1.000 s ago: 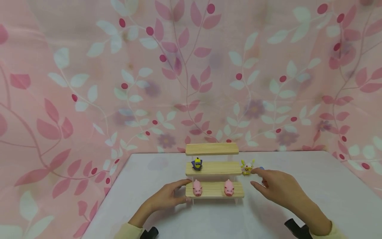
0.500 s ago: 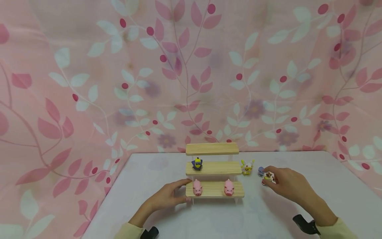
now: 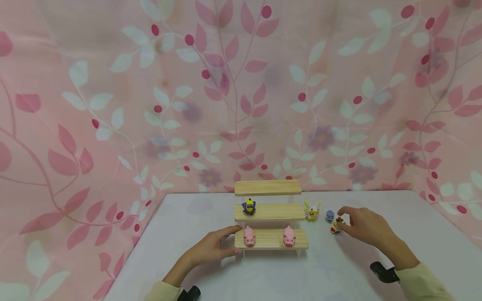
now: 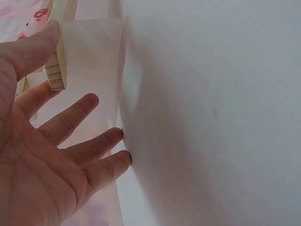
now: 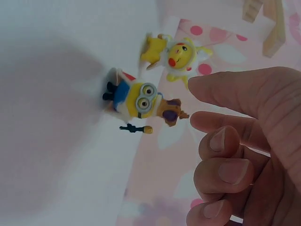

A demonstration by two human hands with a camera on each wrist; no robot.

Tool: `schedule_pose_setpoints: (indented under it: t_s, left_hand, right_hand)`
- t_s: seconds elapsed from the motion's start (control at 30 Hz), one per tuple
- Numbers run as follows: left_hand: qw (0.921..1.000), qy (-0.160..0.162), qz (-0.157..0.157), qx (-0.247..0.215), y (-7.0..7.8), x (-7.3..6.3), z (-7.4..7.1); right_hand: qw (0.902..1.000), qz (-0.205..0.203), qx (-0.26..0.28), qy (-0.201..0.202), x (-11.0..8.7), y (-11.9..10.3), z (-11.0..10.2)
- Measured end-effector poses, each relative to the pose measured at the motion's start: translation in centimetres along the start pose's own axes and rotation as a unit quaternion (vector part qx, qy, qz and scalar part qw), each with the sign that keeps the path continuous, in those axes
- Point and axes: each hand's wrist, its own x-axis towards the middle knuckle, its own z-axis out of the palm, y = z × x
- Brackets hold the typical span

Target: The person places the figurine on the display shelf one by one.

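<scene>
In the head view, my left hand point(image 3: 211, 248) pinches the left end of the lowest board of a small three-tier wooden shelf point(image 3: 269, 212). Thumb and forefinger lie on opposite sides of the board in the left wrist view; the other fingers are spread. My right hand point(image 3: 370, 228) hovers beside a minion figure point(image 5: 140, 98) wearing a brown crown, standing on the table. Its thumb and forefinger are apart near the crown's tip, holding nothing. Past the minion stands a yellow figure in a white costume point(image 5: 178, 55). A small blue figure point(image 3: 329, 216) stands close by.
Two pink pig figures point(image 3: 288, 236) sit on the lowest board. A yellow figure with a dark cape point(image 3: 249, 207) stands on the middle board's left. White cloth covers the table point(image 3: 271, 280), and a pink floral backdrop point(image 3: 241, 92) rises behind it.
My right hand first moved right from the yellow-and-white figure to the crowned minion and took hold of it. Its fingers have since parted from the minion. The left hand stays put.
</scene>
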Motion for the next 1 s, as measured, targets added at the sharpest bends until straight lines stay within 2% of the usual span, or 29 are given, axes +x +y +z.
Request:
schedule_pose_setpoints:
  t_s: [0.33,1.0]
  left_hand:
    - [1.0000,-0.001,0.003,-0.003,-0.1,-0.1,0.0]
    - [1.0000,0.000,0.003,-0.006,0.1,-0.1,0.0]
  right_hand:
    - [0.9992,0.019,0.001,-0.035,1.0,0.5,0.3]
    - [0.9980,0.037,0.019,-0.049,1.4,1.3,1.0]
